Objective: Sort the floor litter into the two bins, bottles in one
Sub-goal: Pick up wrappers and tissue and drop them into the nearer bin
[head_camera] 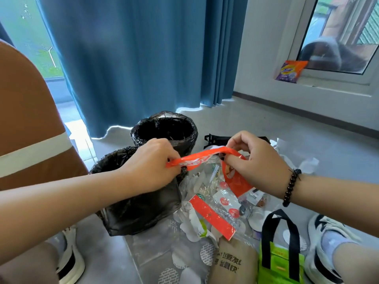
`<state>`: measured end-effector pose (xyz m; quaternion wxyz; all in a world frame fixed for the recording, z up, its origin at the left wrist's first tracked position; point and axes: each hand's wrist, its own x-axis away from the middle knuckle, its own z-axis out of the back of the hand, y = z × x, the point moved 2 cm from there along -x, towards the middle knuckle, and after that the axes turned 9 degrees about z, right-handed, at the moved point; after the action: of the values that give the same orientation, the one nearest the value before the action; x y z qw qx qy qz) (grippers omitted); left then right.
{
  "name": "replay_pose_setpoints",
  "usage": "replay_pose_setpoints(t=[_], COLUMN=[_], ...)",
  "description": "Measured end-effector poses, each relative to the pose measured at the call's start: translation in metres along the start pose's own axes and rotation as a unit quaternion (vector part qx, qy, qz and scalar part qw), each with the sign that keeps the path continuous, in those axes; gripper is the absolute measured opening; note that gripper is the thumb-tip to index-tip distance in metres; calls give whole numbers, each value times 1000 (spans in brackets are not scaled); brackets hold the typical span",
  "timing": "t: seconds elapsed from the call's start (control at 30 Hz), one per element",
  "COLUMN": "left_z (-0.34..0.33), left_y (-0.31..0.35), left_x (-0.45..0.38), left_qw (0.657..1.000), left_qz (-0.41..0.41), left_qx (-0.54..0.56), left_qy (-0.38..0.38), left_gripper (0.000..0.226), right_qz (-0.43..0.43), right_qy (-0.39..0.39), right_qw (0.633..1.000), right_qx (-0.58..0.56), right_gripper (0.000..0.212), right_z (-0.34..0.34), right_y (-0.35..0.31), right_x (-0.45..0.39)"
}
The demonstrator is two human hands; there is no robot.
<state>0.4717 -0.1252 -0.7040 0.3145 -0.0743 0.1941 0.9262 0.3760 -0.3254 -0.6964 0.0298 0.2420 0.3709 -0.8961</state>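
Observation:
Both my hands hold an orange plastic bag (235,179) stretched between them. My left hand (152,162) grips one end of its rim above the nearer bin, and my right hand (254,160) pinches the other end. Two bins lined with black bags stand on the floor: a near one (135,210) under my left forearm and a far one (164,128) by the curtain. Below the bag lies a heap of litter (213,210): clear wrappers, white paper pieces and a red-and-clear packet. No bottle shows plainly.
A green tote with black handles (281,261) and a brown paper bag (231,261) sit at the front. My shoes flank the heap at the left (69,261) and right (326,240). A brown seat (26,119) stands left, a blue curtain (133,58) behind, a detergent pouch (291,71) on the sill.

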Motion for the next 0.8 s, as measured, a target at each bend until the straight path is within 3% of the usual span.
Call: replay_pose_setpoints(t=[0.1,0.17,0.3,0.37,0.6,0.8], left_z=[-4,-10,-14,-12,-11,-19], left_y=[-9,-11,0,7,8,-4], left_x=[-2,2,10,10,9,8], left_qw=[974,921,798,769,780,823], left_qz=[148,218,281,278,244,248], left_qx=[166,314,529,571,548,501], left_qy=[-38,-68,-71,-76,-182,-98], left_gripper=[13,8,14,18,41,17], right_qz=[51,97,222,267,302,330], right_qy=[-45,-66,-77,-94,-137,-173], right_qw=[996,992,970,954,928,908], right_qx=[-58,-48,58,95,171,190], right_gripper=[18,22,29,32,41,62], right_z=[-6,-9,-13,-15,-22,-28], right_y=[-5,-4,3,7,17,18], right_x=[8,10,10,9,5,6])
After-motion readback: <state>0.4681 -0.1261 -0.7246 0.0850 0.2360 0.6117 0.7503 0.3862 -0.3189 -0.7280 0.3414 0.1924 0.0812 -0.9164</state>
